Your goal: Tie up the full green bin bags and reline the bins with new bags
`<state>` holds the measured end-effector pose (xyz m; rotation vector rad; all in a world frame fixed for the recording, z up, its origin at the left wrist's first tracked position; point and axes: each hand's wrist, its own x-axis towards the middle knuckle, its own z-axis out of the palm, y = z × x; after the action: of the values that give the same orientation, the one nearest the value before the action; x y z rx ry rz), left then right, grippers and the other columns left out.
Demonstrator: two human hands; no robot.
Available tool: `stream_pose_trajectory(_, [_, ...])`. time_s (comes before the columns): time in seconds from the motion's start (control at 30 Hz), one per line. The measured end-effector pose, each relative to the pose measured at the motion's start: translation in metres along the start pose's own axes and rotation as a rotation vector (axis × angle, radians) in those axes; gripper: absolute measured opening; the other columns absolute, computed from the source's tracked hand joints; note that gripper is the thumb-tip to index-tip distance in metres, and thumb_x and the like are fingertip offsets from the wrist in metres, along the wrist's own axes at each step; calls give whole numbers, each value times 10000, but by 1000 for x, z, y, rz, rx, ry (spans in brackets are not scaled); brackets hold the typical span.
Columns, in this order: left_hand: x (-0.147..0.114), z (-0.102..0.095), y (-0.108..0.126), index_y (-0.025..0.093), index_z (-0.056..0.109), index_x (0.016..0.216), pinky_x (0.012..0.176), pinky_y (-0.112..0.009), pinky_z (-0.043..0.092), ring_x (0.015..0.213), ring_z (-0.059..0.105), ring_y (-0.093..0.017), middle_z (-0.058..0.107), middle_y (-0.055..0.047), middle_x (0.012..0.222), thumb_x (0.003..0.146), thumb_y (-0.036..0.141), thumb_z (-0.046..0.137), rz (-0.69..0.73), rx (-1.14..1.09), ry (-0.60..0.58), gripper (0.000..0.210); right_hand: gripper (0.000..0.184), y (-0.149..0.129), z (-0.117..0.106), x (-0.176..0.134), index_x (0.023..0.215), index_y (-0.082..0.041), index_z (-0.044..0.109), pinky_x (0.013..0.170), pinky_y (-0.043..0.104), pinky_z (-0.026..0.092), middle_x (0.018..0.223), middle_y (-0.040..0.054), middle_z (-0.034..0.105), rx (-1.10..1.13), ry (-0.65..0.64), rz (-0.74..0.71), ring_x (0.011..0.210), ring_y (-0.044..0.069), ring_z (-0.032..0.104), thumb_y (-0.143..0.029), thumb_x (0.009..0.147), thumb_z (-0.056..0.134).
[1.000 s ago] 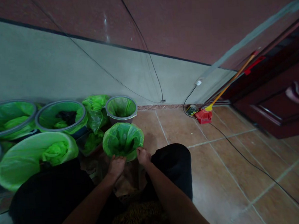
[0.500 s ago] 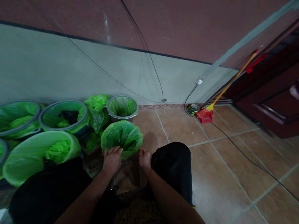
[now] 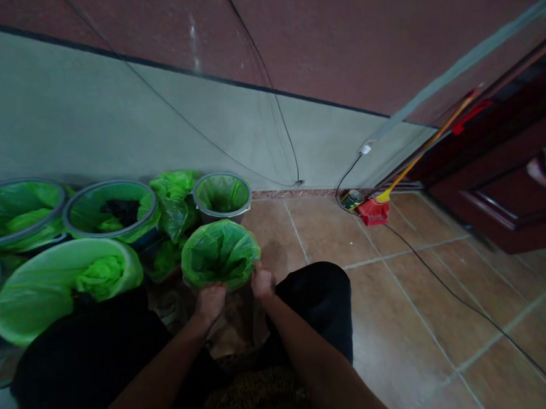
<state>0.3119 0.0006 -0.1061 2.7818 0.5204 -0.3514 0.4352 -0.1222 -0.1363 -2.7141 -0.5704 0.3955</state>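
Observation:
A green plastic bag (image 3: 224, 247) lines a small round bin in front of my knees, its edge folded over the rim. My left hand (image 3: 211, 301) is closed on the bag's near edge, its fingertips tucked under the fold. At the right side of the rim, my right hand (image 3: 263, 280) pinches the same bag. The bin's own wall is hidden by the bag and my hands. Just behind stands a grey bin (image 3: 221, 192) with a green liner.
Several green-lined bins crowd the left, among them a large pale green one (image 3: 33, 293) and one holding a dark bag (image 3: 120, 211). Along the wall are a crumpled green bag (image 3: 177, 192), a red broom head (image 3: 374, 210) and a can (image 3: 352, 198). A black cable (image 3: 443, 268) crosses the tiles.
My left hand's fingers, which lay over the rim, are now curled below the bag's near edge. My right hand has risen slightly against the right side of the rim.

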Motion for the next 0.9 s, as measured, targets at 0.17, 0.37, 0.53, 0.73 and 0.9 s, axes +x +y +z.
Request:
stream_pose_trajectory(0.17, [1,-2,2,131,737,988,874,-352,507,980,698,-256,749,-146,990,904,60,400,2,29,-31,354,281,-3,-11,8,1060,-165,690,621,270,435,897,100,719,-149,-40,-68,703,184,661,-107,944,441])
stream_pose_trajectory(0.37, [3,-2,2,149,746,947,887,-373,494,987,695,-268,751,-146,969,902,69,404,-5,38,-45,354,251,-13,-5,8,1016,-163,710,826,316,450,1062,107,695,-199,-56,-314,981,222,617,-107,930,481])
stream_pose_trajectory(0.53, [-2,-10,-3,144,748,938,1001,-487,430,1011,686,-304,751,-153,967,885,50,405,-64,45,7,360,197,-12,0,10,956,-158,714,941,393,411,1058,122,690,-242,-112,-346,1063,249,560,-169,929,518])
stream_pose_trajectory(0.73, [-8,-20,-19,139,752,925,1076,-649,307,1111,632,-362,744,-164,996,846,22,405,-132,51,36,374,285,-5,-5,0,1183,-240,678,1004,367,408,1233,54,679,-33,-97,-352,1118,217,591,-238,950,515])
stream_pose_trajectory(0.9, [-11,-27,-8,144,687,1166,1073,-681,298,1328,475,-380,601,-204,1362,786,15,448,-205,69,39,467,341,10,-4,7,1135,-168,684,974,309,468,1155,102,701,455,190,-68,1063,194,640,-152,921,420])
